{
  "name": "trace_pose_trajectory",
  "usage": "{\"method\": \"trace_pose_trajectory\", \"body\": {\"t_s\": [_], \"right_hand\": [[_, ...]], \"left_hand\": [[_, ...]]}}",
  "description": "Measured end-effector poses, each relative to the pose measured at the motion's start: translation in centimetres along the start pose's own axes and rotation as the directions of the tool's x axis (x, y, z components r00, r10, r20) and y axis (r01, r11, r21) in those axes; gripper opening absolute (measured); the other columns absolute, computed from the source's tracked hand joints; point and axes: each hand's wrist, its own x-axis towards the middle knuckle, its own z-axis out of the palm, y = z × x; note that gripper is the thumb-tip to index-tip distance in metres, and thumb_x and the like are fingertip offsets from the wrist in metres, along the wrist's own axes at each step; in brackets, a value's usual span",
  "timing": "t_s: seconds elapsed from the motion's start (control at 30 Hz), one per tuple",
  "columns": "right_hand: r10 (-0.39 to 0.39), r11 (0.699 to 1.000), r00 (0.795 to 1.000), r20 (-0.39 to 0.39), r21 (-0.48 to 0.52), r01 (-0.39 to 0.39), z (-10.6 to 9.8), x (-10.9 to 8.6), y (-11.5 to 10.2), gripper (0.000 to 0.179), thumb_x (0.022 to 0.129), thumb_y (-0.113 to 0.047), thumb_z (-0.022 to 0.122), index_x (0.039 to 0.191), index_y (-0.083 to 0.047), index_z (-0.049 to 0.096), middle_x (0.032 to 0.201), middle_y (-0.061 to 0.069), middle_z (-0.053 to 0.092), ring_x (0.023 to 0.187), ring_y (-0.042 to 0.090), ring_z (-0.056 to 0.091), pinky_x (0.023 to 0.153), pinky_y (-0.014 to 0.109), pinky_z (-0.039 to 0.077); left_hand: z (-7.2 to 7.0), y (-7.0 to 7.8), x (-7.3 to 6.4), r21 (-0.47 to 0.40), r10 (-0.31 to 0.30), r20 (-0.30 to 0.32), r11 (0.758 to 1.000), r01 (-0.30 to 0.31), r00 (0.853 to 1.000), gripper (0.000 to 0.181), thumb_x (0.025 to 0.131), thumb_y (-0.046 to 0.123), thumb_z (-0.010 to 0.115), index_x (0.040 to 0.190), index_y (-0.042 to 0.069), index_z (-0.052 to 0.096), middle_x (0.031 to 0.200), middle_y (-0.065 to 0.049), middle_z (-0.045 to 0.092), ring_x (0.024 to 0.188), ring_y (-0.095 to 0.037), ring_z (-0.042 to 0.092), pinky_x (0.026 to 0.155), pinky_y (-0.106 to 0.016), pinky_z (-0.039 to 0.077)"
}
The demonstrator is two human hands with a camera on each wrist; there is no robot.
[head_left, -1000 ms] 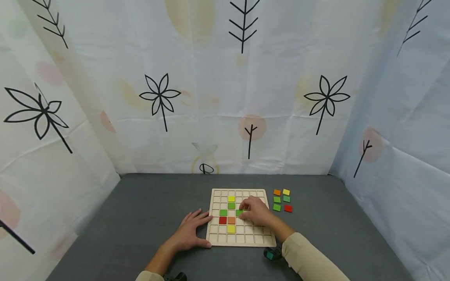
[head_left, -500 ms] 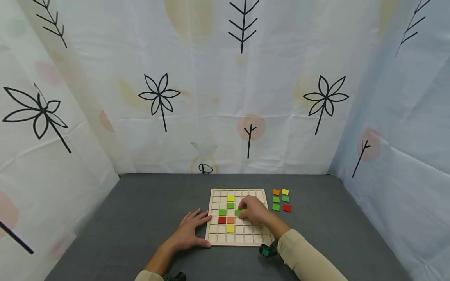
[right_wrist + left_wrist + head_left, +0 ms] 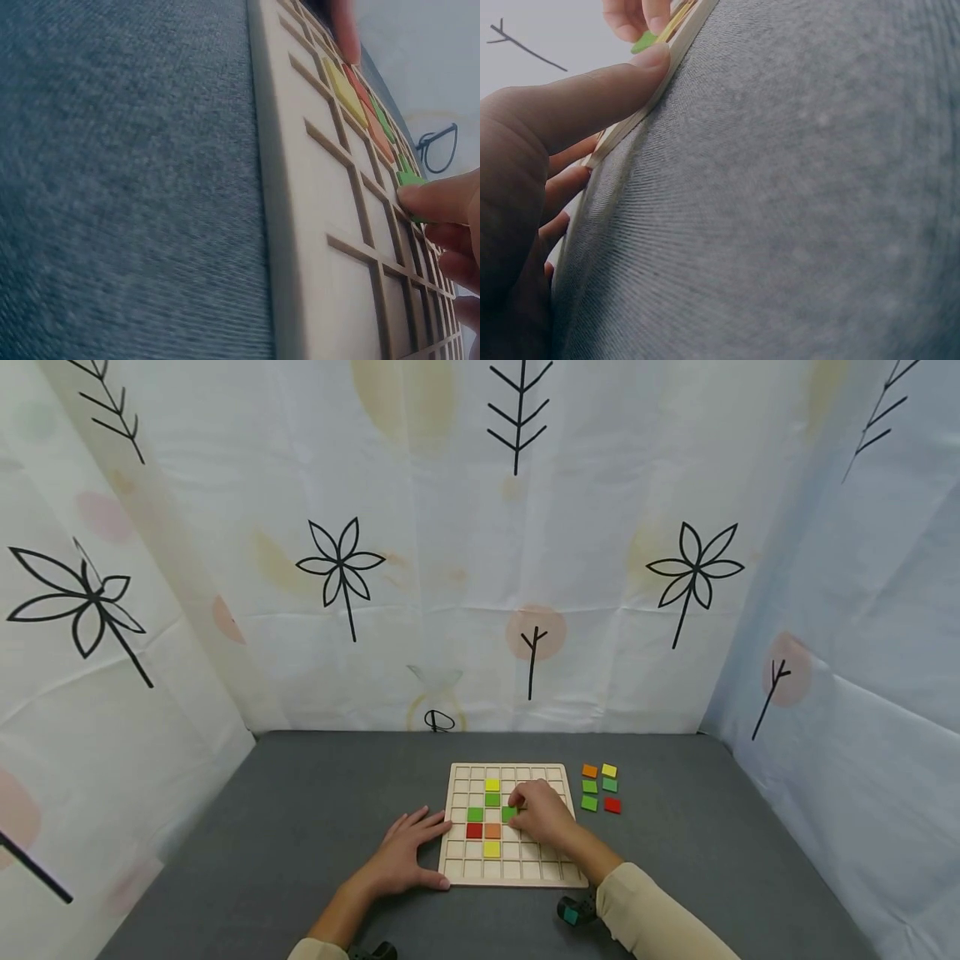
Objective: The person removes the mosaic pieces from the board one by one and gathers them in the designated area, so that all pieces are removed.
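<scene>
In the head view a light wooden grid board (image 3: 525,870) lies on the grey table. My left hand (image 3: 405,857) rests at its left edge, fingers spread and fairly straight, with the thumb touching the near left corner. Over the board's middle, my right hand (image 3: 546,814) pinches a green tile (image 3: 508,814) between thumb and fingers. The right wrist view shows the thumb on this green tile (image 3: 409,178), at a grid cell. Set in other cells are two yellow tiles (image 3: 492,850), two green tiles (image 3: 475,814), a red tile (image 3: 474,831) and an orange tile (image 3: 492,831).
Right of the board, several loose tiles lie in two columns, among them an orange tile (image 3: 590,771), a yellow tile (image 3: 609,771) and a red tile (image 3: 612,806). A dark wrist device (image 3: 576,911) hangs below the right wrist. Patterned white curtains (image 3: 600,677) surround the table.
Almost nothing differs: the right wrist and sleeve shift slightly, while the right fingers stay at the same green tile. My left hand and the board keep their places.
</scene>
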Motion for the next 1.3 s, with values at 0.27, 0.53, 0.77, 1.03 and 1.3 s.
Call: {"method": "trace_pose_trajectory", "body": {"t_s": [0.27, 0.53, 0.77, 1.03, 1.3], "right_hand": [[-0.018, 0.995, 0.999, -0.031, 0.102, 0.021, 0.0, -0.6, -0.2, 0.019, 0.079, -0.008, 0.080, 0.095, -0.011, 0.068, 0.088, -0.001, 0.061, 0.082, 0.017, 0.051, 0.071, 0.035, 0.047], [-0.018, 0.986, 0.999, -0.033, 0.166, 0.023, 0.2, -1.0, 0.3, 0.015, 0.084, -0.008, 0.075, 0.096, -0.012, 0.067, 0.088, -0.001, 0.060, 0.079, 0.014, 0.050, 0.068, 0.031, 0.047], [-0.031, 0.975, 0.997, -0.070, 0.216, 0.045, 0.2, -0.9, 1.0, 0.014, 0.085, -0.006, 0.074, 0.093, -0.014, 0.067, 0.084, -0.007, 0.061, 0.076, 0.011, 0.054, 0.066, 0.028, 0.048], [-0.037, 0.968, 0.997, -0.070, 0.245, 0.054, -1.4, -0.5, 1.1, 0.012, 0.084, -0.002, 0.073, 0.091, -0.010, 0.068, 0.083, -0.004, 0.061, 0.072, 0.012, 0.054, 0.062, 0.027, 0.048], [0.031, 0.970, 0.996, -0.083, 0.244, -0.010, -2.7, -0.5, 1.6, 0.012, 0.085, -0.002, 0.072, 0.092, -0.010, 0.068, 0.083, -0.004, 0.062, 0.073, 0.013, 0.055, 0.062, 0.027, 0.048]], "left_hand": [[0.0, 0.1, 0.0, -0.009, 0.003, -0.009, 1.000, -0.003, 1.000, 0.093, 0.068, 0.061, 0.078, 0.143, 0.015, 0.052, 0.150, -0.006, 0.041, 0.143, -0.038, 0.022, 0.111, -0.063, 0.008], [0.0, 0.0, 0.0, -0.004, 0.009, -0.010, 1.000, -0.009, 1.000, 0.093, 0.068, 0.060, 0.079, 0.143, 0.013, 0.051, 0.150, -0.006, 0.041, 0.143, -0.037, 0.022, 0.111, -0.063, 0.009], [0.0, 0.1, 0.0, -0.012, -0.004, -0.004, 1.000, 0.004, 1.000, 0.094, 0.067, 0.060, 0.079, 0.143, 0.014, 0.051, 0.151, -0.006, 0.040, 0.143, -0.037, 0.021, 0.111, -0.062, 0.008], [0.0, -0.1, 0.0, -0.007, -0.002, -0.008, 1.000, 0.002, 1.000, 0.094, 0.067, 0.061, 0.079, 0.143, 0.014, 0.051, 0.151, -0.006, 0.040, 0.143, -0.038, 0.022, 0.111, -0.063, 0.009], [0.1, -0.1, 0.1, -0.005, 0.003, -0.016, 1.000, -0.003, 1.000, 0.094, 0.067, 0.062, 0.078, 0.143, 0.014, 0.052, 0.150, -0.007, 0.042, 0.142, -0.039, 0.023, 0.110, -0.063, 0.009]]}}
